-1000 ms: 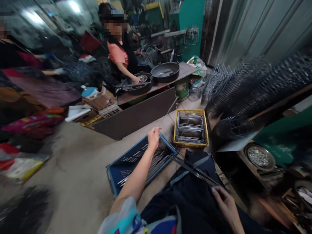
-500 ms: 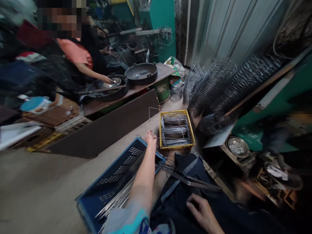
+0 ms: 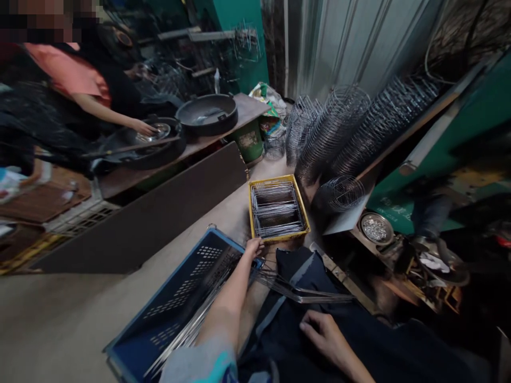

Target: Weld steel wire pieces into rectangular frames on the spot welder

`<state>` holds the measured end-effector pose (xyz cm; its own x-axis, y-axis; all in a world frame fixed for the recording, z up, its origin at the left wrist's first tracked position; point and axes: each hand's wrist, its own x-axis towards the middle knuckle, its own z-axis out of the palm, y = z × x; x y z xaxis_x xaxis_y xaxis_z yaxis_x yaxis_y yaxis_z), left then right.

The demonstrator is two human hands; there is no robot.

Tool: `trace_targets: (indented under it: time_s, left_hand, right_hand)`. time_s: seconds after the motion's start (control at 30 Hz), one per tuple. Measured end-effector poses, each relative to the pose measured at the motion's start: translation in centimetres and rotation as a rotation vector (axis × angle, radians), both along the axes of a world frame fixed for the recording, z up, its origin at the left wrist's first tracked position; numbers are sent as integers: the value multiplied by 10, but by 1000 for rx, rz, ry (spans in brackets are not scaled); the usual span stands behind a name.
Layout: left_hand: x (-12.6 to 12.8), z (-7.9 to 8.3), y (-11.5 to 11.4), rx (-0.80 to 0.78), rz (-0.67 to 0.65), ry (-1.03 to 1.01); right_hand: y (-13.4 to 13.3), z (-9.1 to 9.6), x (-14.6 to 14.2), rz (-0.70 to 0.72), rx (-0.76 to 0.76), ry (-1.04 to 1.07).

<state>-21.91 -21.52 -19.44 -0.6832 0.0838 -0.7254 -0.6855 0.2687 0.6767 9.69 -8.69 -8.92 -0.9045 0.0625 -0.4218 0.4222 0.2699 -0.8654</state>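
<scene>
The grip of the left hand sits at the far corner of the blue perforated plastic crate. Its fingers curl down over the rim where the ends of the thin silver metal rods come up. Whether those fingers are closed on a rod or only resting on the rim, I cannot tell (the hand is small and motion-blurred here). The rods lie lengthwise in the crate, their long axis running from its near corner by the person's elbow up to that far corner, so they stretch back from the grip along the line of the forearm.

A second loose bundle of the same silver rods fans out rightward from just beside the left hand. It lies across the dark cloth over the lap. The right hand rests released and flat on that cloth, holding nothing, just short of the bundle and the nearer hand to it.

Just beyond the left hand stands a yellow plastic crate of bent wire frames. Tall grey wire coils lean to its right. Across the worktop, another person's hand rests at a dark round pan.
</scene>
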Motion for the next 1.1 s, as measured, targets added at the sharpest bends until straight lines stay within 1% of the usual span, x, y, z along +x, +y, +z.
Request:
trace_targets:
  time_s: [0.07,0.13,0.23,0.27,0.3,0.33,0.4,0.43,0.53,0.63,0.7,0.77,0.87,0.9,0.97,1.03,1.1]
  left_hand:
    - [7,15,6,-19,-149,96]
    - [20,36,12,-3,-303,228]
    - [60,73,11,71,-519,423]
    - [76,85,8,102,-611,494]
    - [92,96,4,129,-737,593]
    - [106,105,-1,129,-881,734]
    - [126,121,-8,79,-1100,977]
    - [132,128,-10,41,-1162,1060]
    - [138,142,-5,-32,-1269,1145]
    - [141,152,8,-89,-1378,1228]
    - [147,158,12,-131,-1438,1271]
    - [156,162,9,-149,-1493,1287]
    - [168,162,-2,-146,-1559,1246]
    - [169,161,-4,-148,-1564,1215]
    - [167,158,-2,-155,-1527,1143]
    - [158,157,10,-147,-1463,1073]
    - [147,158,29,-124,-1443,1024]
  right_hand:
    - [0,1,0,-3,-4,13]
    - [1,2,2,-11,-13,31]
    - [5,0,13,-43,0,36]
    - [7,-1,18,-54,12,30]
    - [9,-2,23,-65,24,26]
    - [12,-2,27,-76,37,24]
    - [17,0,35,-103,64,28]
    - [19,3,38,-117,81,34]
    - [24,11,44,-136,125,62]
    - [25,17,50,-159,143,83]
    - [22,19,57,-180,168,87]
    - [19,21,65,-192,186,90]
    - [18,26,80,-214,160,106]
    - [21,28,85,-232,152,117]
    - [32,36,97,-294,163,140]
    - [50,47,113,-393,224,148]
    - [72,60,136,-524,329,149]
